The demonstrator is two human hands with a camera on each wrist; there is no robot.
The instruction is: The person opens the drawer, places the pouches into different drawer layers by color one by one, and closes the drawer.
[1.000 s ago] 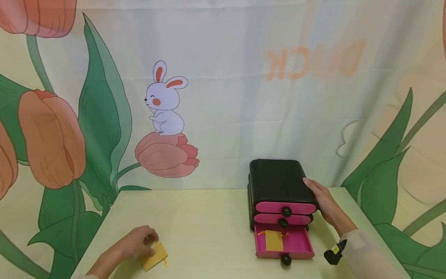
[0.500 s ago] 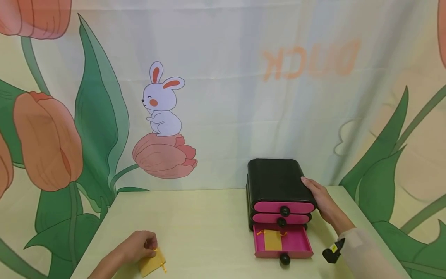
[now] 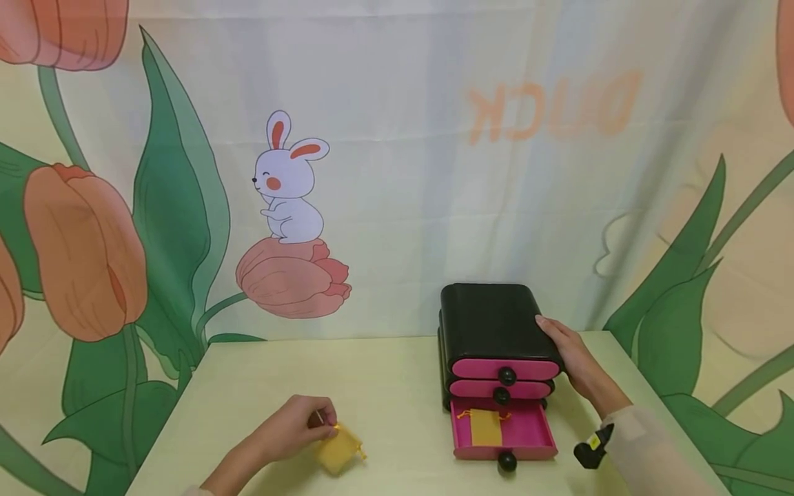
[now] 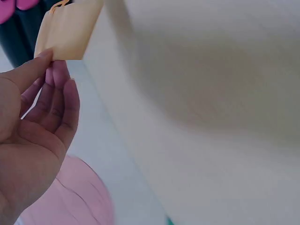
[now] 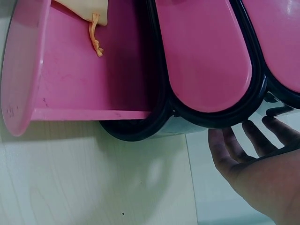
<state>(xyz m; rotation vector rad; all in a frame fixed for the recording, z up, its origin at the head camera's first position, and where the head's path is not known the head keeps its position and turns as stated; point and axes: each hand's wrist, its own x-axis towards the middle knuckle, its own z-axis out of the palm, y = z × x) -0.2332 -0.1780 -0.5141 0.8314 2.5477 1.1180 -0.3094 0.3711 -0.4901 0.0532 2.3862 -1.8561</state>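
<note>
My left hand (image 3: 294, 427) pinches a small yellow drawstring pouch (image 3: 340, 451) by its edge, thumb against fingers, above the left half of the table. In the left wrist view the pouch (image 4: 70, 30) hangs from the fingertips with its orange cord on the far side. A black drawer box (image 3: 493, 320) with pink drawer fronts stands at the right. Its bottom drawer (image 3: 533, 434) is pulled out, and a second yellow pouch (image 3: 486, 427) lies inside, toward the left. My right hand (image 3: 577, 355) rests against the box's right side, fingers extended along it, as the right wrist view also shows.
The pale table (image 3: 384, 386) ends at a printed curtain (image 3: 397, 172) close behind the box. Round black knobs (image 3: 507, 461) stick out from the drawers. A black device (image 3: 594, 446) is strapped at my right wrist.
My left hand has lifted the pouch off the table and moved right with it, toward the box. The right hand, the box and the pulled-out drawer stay as they were.
</note>
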